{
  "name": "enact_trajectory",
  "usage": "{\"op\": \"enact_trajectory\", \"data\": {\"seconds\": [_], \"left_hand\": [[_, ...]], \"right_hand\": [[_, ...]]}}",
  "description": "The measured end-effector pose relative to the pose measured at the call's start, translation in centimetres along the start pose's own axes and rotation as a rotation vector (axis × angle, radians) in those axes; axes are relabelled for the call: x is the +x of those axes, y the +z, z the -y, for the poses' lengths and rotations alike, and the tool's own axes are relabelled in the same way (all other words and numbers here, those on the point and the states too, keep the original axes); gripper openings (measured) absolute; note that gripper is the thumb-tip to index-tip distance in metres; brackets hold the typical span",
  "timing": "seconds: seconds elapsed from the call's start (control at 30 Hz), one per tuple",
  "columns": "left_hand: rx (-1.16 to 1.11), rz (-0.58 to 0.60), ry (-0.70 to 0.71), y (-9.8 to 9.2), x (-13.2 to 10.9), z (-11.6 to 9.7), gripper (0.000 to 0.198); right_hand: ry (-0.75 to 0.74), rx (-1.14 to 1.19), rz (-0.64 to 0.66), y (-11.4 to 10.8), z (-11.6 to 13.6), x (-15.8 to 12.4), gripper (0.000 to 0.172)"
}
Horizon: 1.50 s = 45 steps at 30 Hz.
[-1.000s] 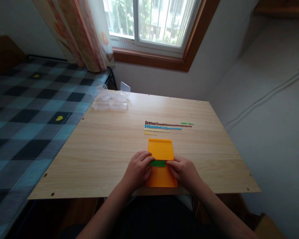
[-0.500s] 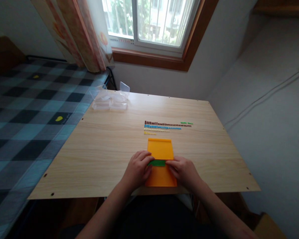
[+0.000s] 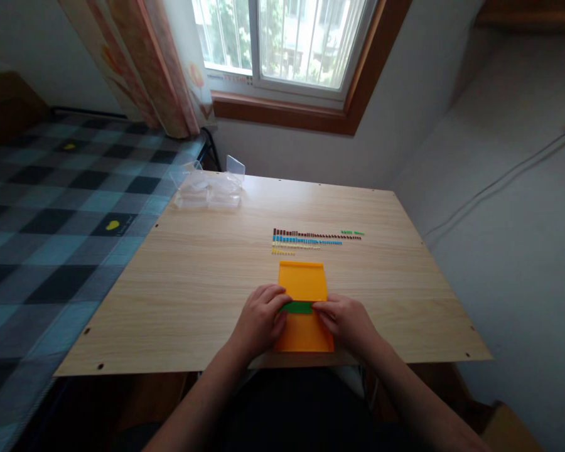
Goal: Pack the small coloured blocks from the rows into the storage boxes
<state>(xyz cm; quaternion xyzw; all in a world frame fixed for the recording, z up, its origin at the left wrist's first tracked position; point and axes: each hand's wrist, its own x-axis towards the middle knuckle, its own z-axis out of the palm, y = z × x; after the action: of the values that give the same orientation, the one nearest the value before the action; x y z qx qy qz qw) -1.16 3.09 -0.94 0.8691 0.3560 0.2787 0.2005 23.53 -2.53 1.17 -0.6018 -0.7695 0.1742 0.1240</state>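
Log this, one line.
left hand: on green strip's left end; right hand: on its right end; orange panel: beyond strip; small pieces: rows farther

The surface (image 3: 193, 263) is of pale wood, with dark spots (image 3: 100, 366) near its edges. At its far left corner stand clear plastic boxes (image 3: 207, 198). Around the middle lie rows of tiny brown pieces (image 3: 313, 235), blue pieces (image 3: 306, 240) and yellow pieces (image 3: 282, 253), with green pieces (image 3: 352, 233) at the right. Near the front edge lies an orange case (image 3: 304, 284).
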Motion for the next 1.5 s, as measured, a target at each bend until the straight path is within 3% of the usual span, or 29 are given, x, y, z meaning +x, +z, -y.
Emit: {"op": "enact_trajectory", "data": {"seconds": [0.53,1.5], "left_hand": [[-0.008,-0.020,0.008,-0.06,0.04,-0.05,0.029],[-0.010,-0.019,0.004,-0.02,-0.02,0.00,0.029]], "right_hand": [[0.042,0.125,0.000,-0.10,-0.16,-0.11,0.026],[0.063,0.053,0.007,-0.24,0.30,0.19,0.023]]}}
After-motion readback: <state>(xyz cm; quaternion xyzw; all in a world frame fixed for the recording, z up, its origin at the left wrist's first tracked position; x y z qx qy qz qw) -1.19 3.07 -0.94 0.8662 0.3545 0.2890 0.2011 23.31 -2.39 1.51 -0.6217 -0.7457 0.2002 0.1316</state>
